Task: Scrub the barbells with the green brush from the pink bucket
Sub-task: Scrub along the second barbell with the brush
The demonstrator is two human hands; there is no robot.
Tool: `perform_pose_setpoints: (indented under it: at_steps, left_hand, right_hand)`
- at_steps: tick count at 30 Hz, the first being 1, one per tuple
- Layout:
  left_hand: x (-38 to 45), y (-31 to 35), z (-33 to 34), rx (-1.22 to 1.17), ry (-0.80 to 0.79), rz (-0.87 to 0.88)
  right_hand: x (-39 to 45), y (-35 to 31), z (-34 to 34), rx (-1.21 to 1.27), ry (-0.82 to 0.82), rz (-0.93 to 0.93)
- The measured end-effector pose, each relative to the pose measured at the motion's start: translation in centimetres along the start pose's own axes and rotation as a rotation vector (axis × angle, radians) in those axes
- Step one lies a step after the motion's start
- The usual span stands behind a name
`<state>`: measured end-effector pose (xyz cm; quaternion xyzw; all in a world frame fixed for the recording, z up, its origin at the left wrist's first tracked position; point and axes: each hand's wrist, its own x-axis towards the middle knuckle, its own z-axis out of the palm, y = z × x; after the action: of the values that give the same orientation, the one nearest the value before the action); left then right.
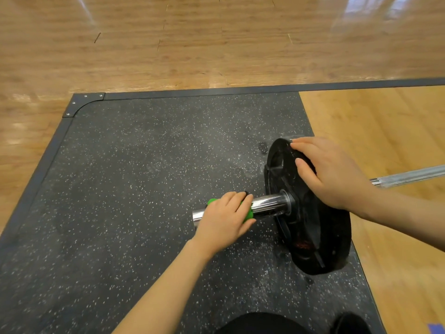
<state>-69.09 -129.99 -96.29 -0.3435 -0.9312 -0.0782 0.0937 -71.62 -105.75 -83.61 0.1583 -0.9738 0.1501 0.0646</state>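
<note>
**Gym floor and lifting platform**

Glossy wood-plank floor (168,44), warm tan, streaked with pale light reflections at upper left and upper right. Black rubber mat (144,153) with white speckles, scuffed pale in patches. Dark edging strip (240,89) along far and left sides; riveted corner plate (79,103) at far left corner. Lighter smooth wood panel (385,141) adjoining on right.

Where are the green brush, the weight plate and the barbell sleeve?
green brush (249,214), head view, end below the fingers.
weight plate (310,237), head view, lower face.
barbell sleeve (268,205), head view, chrome middle.
</note>
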Motion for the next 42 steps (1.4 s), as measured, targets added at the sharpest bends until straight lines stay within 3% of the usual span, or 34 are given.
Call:
perform_pose_setpoints:
  at_steps: [6,13,19,25,31,36,39,42]
  left_hand:
    - [-3.9,-2.7,-0.1,0.050,0.063,-0.081]
    - [-0.7,-0.7,-0.2,0.057,0.067,-0.106]
    - [-2.2,-2.7,-0.6,0.015,0.012,-0.033]
    - [-4.9,-4.6,-1.4,0.003,0.070,-0.009]
    - [-0.9,-2.1,-3.1,-0.076,0.164,-0.006]
    - [4.7,1.5,-2.1,-0.167,-0.005,0.057]
    - [6.2,2.5,-0.7,-0.244,-0.141,-0.005]
    - [6.4,2.5,0.3,-0.232,-0.125,-0.007]
  right_hand:
    - [0.1,-0.1,-0.1,-0.003,0.003,0.008]
    - [0.5,-0.1,-0.2,-0.009,-0.012,0.026]
    - [0.8,-0.1,-0.3,-0.008,-0.027,0.036]
    - [0.8,0.0,-0.2,0.001,-0.009,0.022]
    - [1.4,0.1,-0.4,-0.005,-0.021,0.028]
    - [1.7,0.0,-0.5,-0.018,-0.019,0.032]
    - [0.8,-0.3,-0.8,-0.001,0.029,0.029]
    - [-1.1,-0.5,-0.5,0.009,0.086,-0.016]
